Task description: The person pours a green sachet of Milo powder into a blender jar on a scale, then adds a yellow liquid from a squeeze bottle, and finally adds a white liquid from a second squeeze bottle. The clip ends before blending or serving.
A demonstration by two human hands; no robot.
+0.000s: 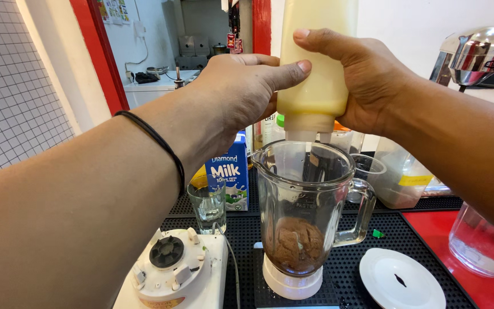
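Cream-filled squeeze bottle [315, 68] is hanging upside down over the blender jar [304, 200]. Left hand [241, 91] and right hand [367, 80] are both gripping it.

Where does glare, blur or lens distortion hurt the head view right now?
Head view: even, soft light; the blender jar and squeeze bottle are sharp. Bright glare spots sit on the chrome appliance at upper right. Wide-angle stretch swells the left forearm near the lens. Reflections on the jar glass partly veil the brown scoops inside.

A milk carton [230, 171], glass [207, 203], blender base [172, 272] and white lid [401, 280] are sitting on the black mat [373, 240].
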